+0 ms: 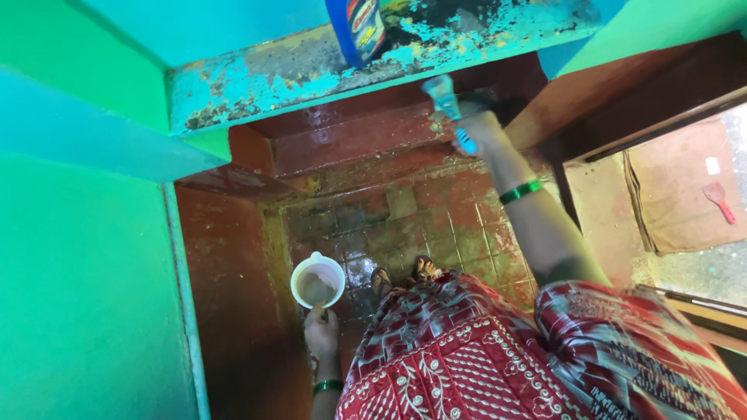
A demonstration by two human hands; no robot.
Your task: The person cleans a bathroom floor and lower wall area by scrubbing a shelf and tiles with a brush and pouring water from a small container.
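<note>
Left hand (320, 330): I am holding the white mug (317, 281) by its handle, fingers curled shut around it, low down beside the wet tiled floor (436, 225).
Mug: it is sitting a little left of my feet (403, 274), and cloudy water is showing inside it.
Right hand (478, 128): I am reaching up past the floor to the step, fingers closed on a blue brush (450, 109); I cannot tell how tight the hold is.
Bottle: a blue bottle (359, 27) is standing on the chipped blue ledge (311, 70), high above the floor.
Slip risk: the floor is looking shiny and wet, so I think my feet could be sliding while I am leaning forward.
Spill risk: the mug is hanging from one hand, so I think a tilt could be tipping the water onto my red patterned dress (482, 358).
Knock risk: my arm is working just under the ledge, so a bump could be sending the bottle down.
</note>
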